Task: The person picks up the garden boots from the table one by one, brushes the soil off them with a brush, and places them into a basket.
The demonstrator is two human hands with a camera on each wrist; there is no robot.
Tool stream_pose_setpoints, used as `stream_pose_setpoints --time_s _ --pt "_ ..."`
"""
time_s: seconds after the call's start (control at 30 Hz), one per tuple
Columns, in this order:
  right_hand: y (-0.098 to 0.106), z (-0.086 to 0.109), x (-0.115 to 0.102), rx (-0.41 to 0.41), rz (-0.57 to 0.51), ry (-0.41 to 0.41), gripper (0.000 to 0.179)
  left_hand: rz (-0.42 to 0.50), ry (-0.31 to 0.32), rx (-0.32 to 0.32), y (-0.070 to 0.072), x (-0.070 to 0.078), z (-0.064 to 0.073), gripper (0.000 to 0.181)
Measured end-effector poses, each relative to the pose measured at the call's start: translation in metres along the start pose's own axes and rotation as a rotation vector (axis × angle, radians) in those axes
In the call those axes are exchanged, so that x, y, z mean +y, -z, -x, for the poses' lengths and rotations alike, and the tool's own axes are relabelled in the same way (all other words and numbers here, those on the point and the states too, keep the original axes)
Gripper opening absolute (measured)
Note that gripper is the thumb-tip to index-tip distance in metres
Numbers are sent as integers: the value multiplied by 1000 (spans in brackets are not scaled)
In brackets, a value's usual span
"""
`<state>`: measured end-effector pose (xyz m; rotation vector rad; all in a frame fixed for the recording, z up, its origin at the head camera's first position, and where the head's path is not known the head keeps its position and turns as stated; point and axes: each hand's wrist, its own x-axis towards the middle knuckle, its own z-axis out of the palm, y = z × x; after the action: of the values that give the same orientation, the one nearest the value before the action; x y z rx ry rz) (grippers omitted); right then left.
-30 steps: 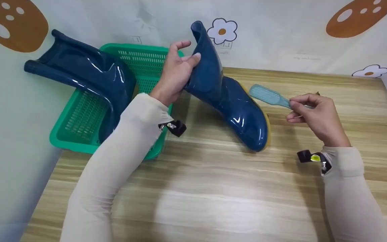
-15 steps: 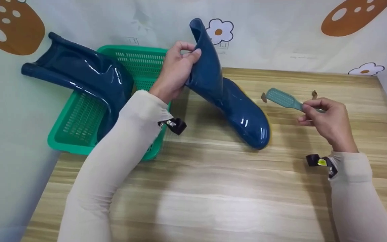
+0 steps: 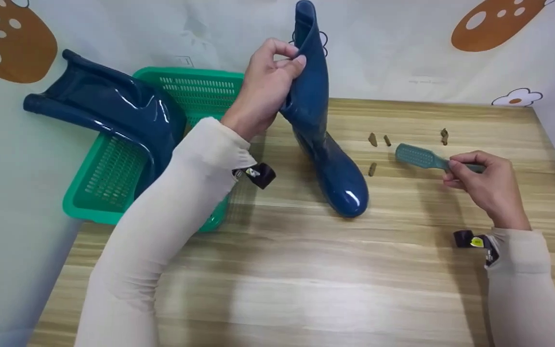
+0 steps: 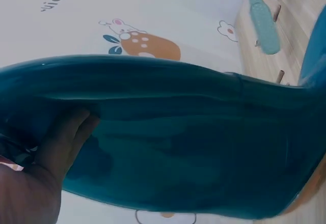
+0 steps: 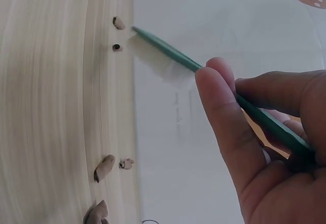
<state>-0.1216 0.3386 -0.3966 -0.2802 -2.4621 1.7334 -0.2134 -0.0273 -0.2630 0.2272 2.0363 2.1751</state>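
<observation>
My left hand (image 3: 268, 84) grips a glossy blue rubber boot (image 3: 312, 103) by the rim of its shaft, thumb outside. The boot stands nearly upright with its toe towards me; whether its sole touches the table I cannot tell. In the left wrist view, the boot's shaft (image 4: 193, 142) fills the middle. To the right, apart from the boot, my right hand (image 3: 492, 185) pinches the handle of a green scrubbing brush (image 3: 417, 155). Pale bristles face down from the brush (image 5: 163, 48) in the right wrist view.
Several brown clumps (image 3: 372, 168) lie on the wood-grain table (image 3: 306, 279) between the boot and the right hand and behind the brush. At left, a second blue boot (image 3: 113, 99) leans out of a green plastic basket (image 3: 72, 209). A printed wall sheet (image 3: 403, 58) rises behind.
The boot has turned from a slant to nearly upright in my left hand, its rim higher. My right hand has carried the brush right and towards me, away from the boot. More brown clumps show.
</observation>
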Motion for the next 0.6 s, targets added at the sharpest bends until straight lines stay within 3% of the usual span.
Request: stream_pose_setpoints --time_s 0.3,0.47,0.6 --pt "-1 1 7 11 164 20 28 -79 -82 -67 4 17 12 8" --pt "-1 2 10 33 217 41 26 -107 -108 -109 2 38 23 7" --pt "-1 2 11 60 255 61 26 -115 -121 -124 3 51 23 9"
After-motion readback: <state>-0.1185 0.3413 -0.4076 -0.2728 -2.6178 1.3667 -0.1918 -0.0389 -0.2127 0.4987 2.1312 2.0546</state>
